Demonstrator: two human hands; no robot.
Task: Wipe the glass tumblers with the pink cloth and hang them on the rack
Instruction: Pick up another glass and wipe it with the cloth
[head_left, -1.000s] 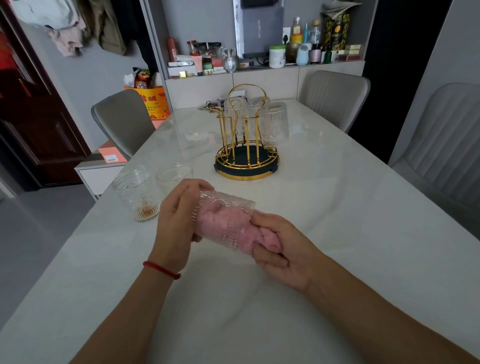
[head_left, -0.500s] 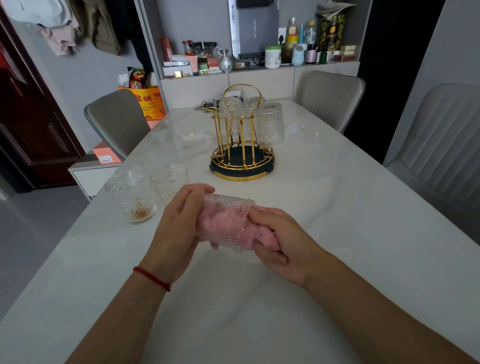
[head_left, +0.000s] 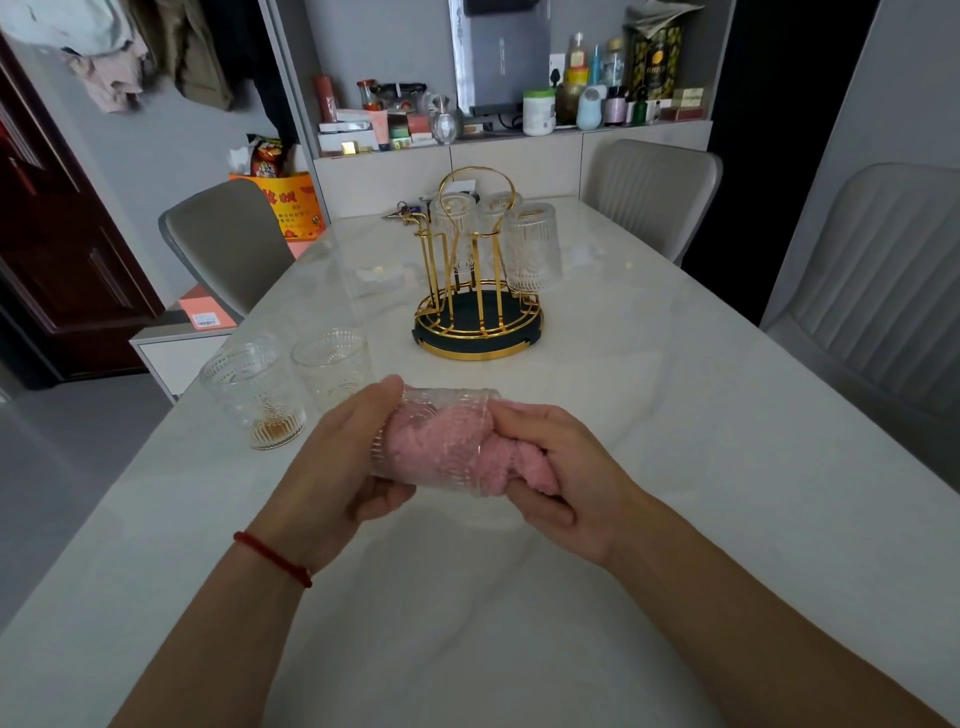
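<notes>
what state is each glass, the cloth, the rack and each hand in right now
held tumbler: on its side above the table, pink cloth stuffed inside
pink cloth: bunched, partly sticking out of the mouth
left hand: gripping the tumbler's base end
right hand: holding the cloth at the mouth
near-left tumbler: upright, brownish residue at bottom
second tumbler: upright on table
rack: several tumblers hung upside down

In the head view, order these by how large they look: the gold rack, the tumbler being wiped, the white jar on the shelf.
1. gold rack
2. tumbler, enlarged by nearness
3. white jar
</notes>
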